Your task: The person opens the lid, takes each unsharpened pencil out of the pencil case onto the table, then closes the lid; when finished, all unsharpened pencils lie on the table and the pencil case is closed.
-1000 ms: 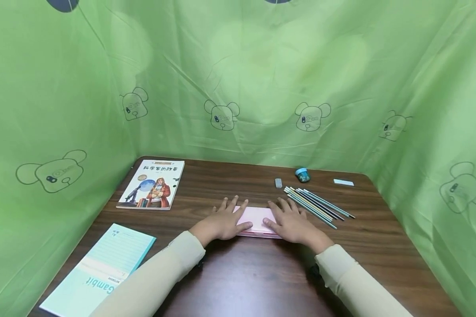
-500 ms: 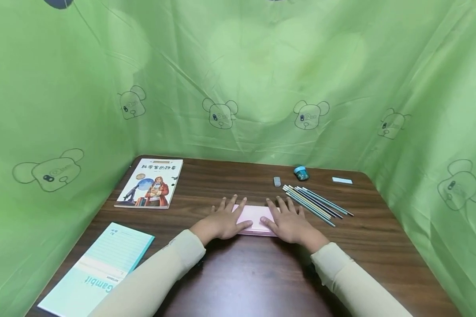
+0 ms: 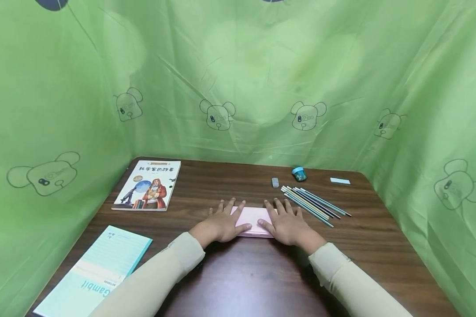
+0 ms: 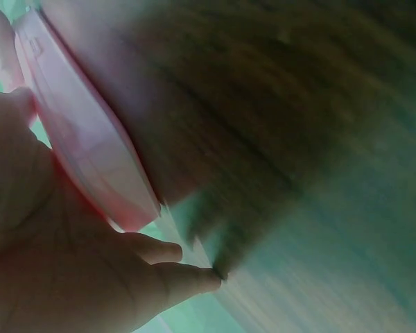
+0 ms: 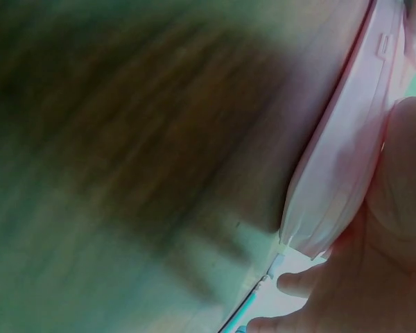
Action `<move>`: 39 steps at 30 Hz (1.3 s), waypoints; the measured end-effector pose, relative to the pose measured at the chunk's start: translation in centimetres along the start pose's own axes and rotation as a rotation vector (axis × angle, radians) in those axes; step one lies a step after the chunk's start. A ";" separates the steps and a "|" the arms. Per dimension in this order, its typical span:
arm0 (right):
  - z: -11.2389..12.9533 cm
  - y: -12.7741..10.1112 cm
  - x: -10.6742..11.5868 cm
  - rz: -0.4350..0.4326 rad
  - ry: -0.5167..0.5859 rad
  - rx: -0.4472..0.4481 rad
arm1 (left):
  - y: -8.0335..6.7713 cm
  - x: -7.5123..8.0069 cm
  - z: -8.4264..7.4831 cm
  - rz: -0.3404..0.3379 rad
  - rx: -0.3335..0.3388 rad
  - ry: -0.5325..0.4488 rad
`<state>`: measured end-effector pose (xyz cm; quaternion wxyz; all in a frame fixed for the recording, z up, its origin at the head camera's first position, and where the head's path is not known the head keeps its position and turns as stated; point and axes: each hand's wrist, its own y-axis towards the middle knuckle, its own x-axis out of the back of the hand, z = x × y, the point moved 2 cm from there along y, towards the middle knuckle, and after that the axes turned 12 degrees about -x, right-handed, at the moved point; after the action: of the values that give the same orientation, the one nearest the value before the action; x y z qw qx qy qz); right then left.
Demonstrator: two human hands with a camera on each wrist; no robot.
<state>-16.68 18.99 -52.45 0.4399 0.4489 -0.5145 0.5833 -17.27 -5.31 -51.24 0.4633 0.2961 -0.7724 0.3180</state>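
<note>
Pink case (image 3: pixel 254 219) under both flat, open hands; pencils (image 3: pixel 315 205) just right.

Case (image 3: pixel 254 219) centre of table (image 3: pixel 381 237); book (image 3: pixel 148 185) far left, notebook (image 3: pixel 95 273) near left, pencils (image 3: pixel 315 203) right.

Both ends of the pink case (image 3: pixel 252 219) lie hidden under the left hand (image 3: pixel 222 222) and right hand (image 3: pixel 286 224). Wrist views — tabletop (image 4: pixel 298 139) blurred to streaks. The notebook (image 3: pixel 93 275) is cut off by the head view's lower edge; small print on the book (image 3: pixel 147 185) is unreadable.
</note>
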 end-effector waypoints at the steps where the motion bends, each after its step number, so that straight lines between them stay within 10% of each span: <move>1: 0.0 -0.1 0.0 -0.002 0.002 0.001 | 0.0 0.0 -0.1 -0.001 0.001 -0.002; 39: -0.2 -1.2 0.0 -0.002 0.048 0.013 | -0.3 -0.4 -0.8 -0.007 -0.007 -0.009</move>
<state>-15.57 19.33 -52.19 0.4500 0.4381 -0.4996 0.5967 -16.49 -4.84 -51.21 0.4620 0.2985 -0.7744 0.3125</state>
